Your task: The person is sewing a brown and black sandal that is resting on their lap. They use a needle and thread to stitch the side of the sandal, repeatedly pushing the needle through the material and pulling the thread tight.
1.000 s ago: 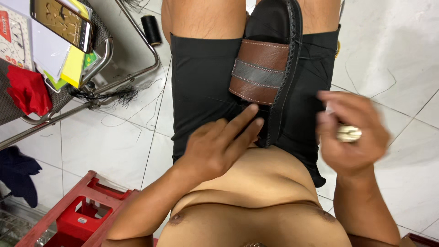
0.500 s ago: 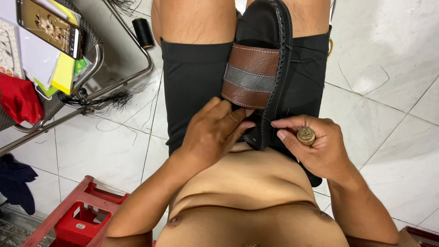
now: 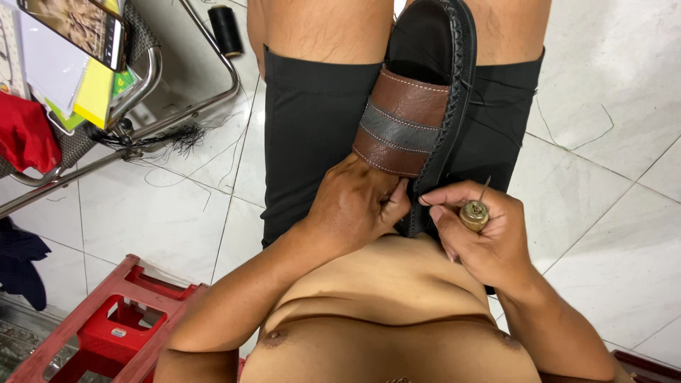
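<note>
A person sits with a black sandal (image 3: 433,78) lying lengthwise between the thighs, on black shorts (image 3: 312,142), its brown and grey strap (image 3: 401,124) facing up. The left hand (image 3: 355,209) presses on the near end of the sandal just below the strap, fingers curled and closed against the sole's edge. The right hand (image 3: 475,230) sits just beside it, fingers closed around a small awl (image 3: 474,213) with a brass-coloured head, its thin needle pointing up and away; thumb and forefinger pinch at the braided rim of the sandal. A black thread (image 3: 496,99) trails from the rim over the shorts. A red crate (image 3: 106,326) stands on the white tile floor (image 3: 610,234) to the left.
</note>
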